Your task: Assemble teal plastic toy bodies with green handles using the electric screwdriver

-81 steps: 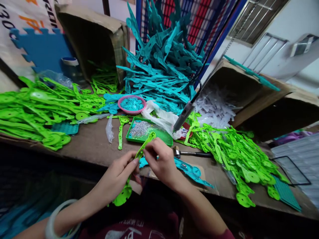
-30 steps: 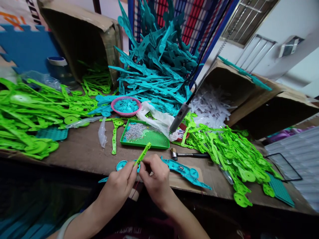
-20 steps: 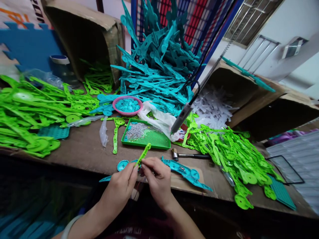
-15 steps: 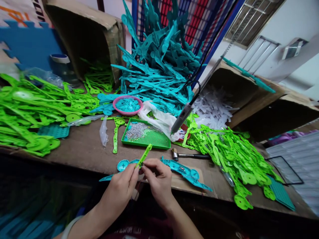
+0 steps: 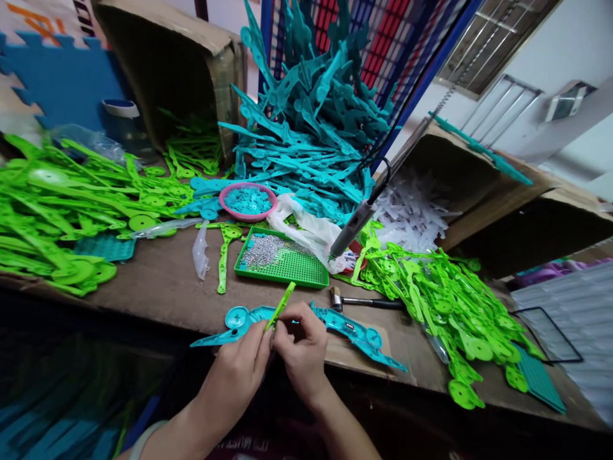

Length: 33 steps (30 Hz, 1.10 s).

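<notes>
Across the bench (image 5: 163,281): brown surface, angled through the view, with plastic parts heaped on it.
Teal heap (image 5: 306,137): stacked high at the far side, beyond the tray.
Green heaps: one to the left (image 5: 86,198), one to the right (image 5: 445,300).
Teal pieces (image 5: 361,340): slender, spread sideways just beyond the hands, showing on either side of them; whether they join behind the fingers, I cannot tell.
Green tray (image 5: 311,271): straight ahead of the hands, beyond the teal pieces.
Hammer (image 5: 357,300): lying to the right of the tray, its head toward the tray.
Left hand (image 5: 239,364): clamped on the near part of the green strip, thumb against fingers.
Right hand (image 5: 306,358): curled, fingertips close together right beside the left's; whether they pinch the strip or some small part is hidden.
Green strip (image 5: 282,303): rising from between the fingertips, long axis running away from the body and slightly right, free end toward the tray; the left is the hand on it.
Silver bits (image 5: 263,250): loose, mostly in the tray's left part.
</notes>
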Tool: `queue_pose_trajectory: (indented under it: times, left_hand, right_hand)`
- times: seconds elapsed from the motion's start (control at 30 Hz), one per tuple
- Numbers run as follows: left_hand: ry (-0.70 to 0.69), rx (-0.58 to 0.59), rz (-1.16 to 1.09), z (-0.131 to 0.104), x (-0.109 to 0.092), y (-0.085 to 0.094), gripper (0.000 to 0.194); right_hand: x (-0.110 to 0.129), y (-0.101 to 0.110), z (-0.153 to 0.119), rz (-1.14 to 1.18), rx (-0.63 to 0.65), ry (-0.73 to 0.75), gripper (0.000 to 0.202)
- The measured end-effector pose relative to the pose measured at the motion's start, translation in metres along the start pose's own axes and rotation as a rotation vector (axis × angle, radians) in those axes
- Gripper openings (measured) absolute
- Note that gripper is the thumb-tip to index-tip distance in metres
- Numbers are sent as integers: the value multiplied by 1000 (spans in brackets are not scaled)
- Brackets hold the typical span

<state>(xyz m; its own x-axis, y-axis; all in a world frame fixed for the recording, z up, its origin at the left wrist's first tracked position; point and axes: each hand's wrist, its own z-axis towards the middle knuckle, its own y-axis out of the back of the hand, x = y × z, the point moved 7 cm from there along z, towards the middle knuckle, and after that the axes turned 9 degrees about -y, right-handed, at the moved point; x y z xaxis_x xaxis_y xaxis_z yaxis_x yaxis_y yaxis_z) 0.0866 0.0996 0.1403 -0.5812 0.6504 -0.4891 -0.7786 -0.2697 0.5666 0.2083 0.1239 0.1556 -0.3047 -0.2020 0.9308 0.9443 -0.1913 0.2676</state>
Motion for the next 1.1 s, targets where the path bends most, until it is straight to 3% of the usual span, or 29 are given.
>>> queue_pose_trajectory:
  times: [0.13,0.3,0.4,0.5,0.63,0.87,1.0,1.1]
  left_hand:
    - [22,25,-63,-4,4,-3,35]
    - [382,135,-441,-17,27,-22,36]
    - [445,136,-501,-20,29,-26,34]
    - [435,142,-495,-19,27,-26,33]
    - [367,132,-391,-16,25,-22,35]
    - [-2,11,31,-12,8,-11,36]
    - [53,26,-33,-11,9,-12,33]
    - [88,25,-87,-9,10,-12,34]
  right_hand:
    - [-8,-2,7,50,145,-108,9]
    - [-10,3,4,37,164,-47,8]
    - [-21,4,1,142,178,-152,11]
    - [-36,2,-2,287,187,-306,16]
    - [-40,-1,-4,266,185,-325,16]
    - [-45,-15,-16,416,136,-437,22]
    - [-48,-18,-21,483,90,-491,24]
    - [-46,-16,-20,424,83,-437,18]
